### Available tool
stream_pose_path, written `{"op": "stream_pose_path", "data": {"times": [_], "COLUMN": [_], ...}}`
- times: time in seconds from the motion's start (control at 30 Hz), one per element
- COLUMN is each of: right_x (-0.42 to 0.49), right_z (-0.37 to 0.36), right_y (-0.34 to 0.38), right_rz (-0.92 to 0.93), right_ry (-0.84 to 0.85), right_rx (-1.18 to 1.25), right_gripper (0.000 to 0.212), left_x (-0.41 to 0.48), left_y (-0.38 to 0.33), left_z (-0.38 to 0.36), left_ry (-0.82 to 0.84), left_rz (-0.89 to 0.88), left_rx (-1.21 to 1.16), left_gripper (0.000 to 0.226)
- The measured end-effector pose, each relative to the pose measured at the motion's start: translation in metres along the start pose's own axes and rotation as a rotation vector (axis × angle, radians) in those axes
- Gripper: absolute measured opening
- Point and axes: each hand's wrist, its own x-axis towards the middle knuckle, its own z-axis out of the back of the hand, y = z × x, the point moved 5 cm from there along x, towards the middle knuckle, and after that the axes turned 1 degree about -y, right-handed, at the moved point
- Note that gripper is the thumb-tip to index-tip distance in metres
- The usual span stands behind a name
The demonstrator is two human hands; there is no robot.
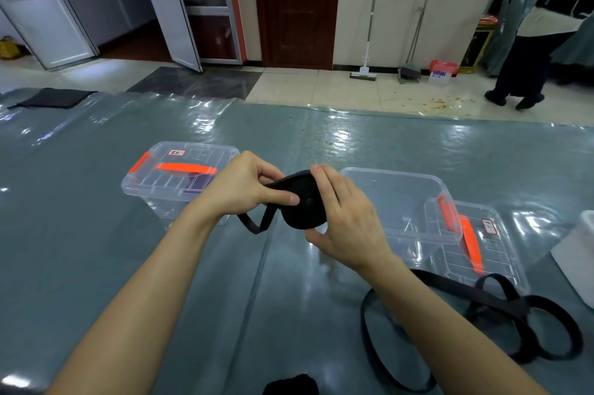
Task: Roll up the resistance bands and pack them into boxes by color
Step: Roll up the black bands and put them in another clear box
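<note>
Both hands hold a black resistance band wound into a thick roll (303, 201) above the table's middle. My left hand (244, 189) pinches the roll's left side, thumb on its face. My right hand (340, 214) cups the roll from the right. A short loose tail (254, 224) hangs under the left hand. A closed clear box with an orange handle (167, 176) stands behind the left hand, something purple inside. An open clear box (401, 201) stands right of the roll, its lid (482, 243) lying beside it. Loose black bands (501, 308) lie tangled at the right.
The table wears a shiny grey-green cover (128, 266). A white container (578, 253) sits at the right edge. A dark cloth (51, 97) lies at the far left. A black object (291, 385) pokes in at the bottom edge. A person (540, 25) stands on the floor far right.
</note>
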Motion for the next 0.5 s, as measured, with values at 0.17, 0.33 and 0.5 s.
{"op": "stream_pose_path", "data": {"times": [0.17,0.33,0.5], "right_x": [0.0,-0.008,-0.021], "right_z": [0.007,0.018,0.008], "right_y": [-0.01,-0.027,-0.028], "right_rz": [-0.042,-0.16,-0.248], "right_ry": [-0.055,-0.133,-0.121], "right_rx": [-0.003,0.009,0.034], "right_gripper": [0.098,0.095,0.096], "left_x": [-0.011,-0.022,-0.026], "left_y": [0.01,0.064,0.099], "left_z": [-0.001,-0.004,-0.042], "left_ry": [0.07,-0.107,-0.381], "left_rz": [-0.017,0.084,0.168], "left_rx": [-0.136,-0.057,-0.599], "left_gripper": [0.037,0.027,0.026]}}
